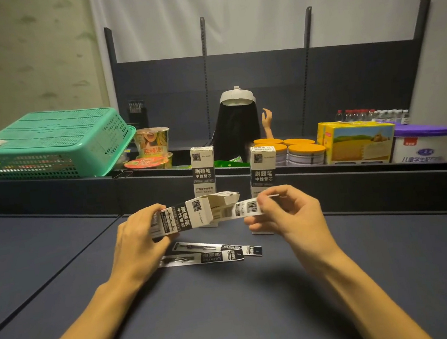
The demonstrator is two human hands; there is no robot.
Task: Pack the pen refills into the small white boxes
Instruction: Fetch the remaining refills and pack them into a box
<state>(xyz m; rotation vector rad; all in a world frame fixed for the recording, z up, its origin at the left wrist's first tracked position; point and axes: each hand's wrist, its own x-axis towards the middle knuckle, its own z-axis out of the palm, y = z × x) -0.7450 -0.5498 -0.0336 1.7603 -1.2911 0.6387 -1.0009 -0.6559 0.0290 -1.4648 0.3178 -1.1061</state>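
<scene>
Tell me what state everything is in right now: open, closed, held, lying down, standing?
Box in hand: open at its right end, held sideways above the table.
Left hand: grips that box.
Right hand: pinches a refill pack at the box's mouth.
Two refill packs: lying flat on the table.
Two white boxes: standing upright.
Green basket: upside down.

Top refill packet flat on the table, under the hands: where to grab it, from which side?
Judging by its pose, take the upper refill packet at its right end, coming from the right. It lies flat and thin, overlapping the lower packet, and the left hand holding the open box covers its left end. Pinch the long edges with the fingers.
</scene>
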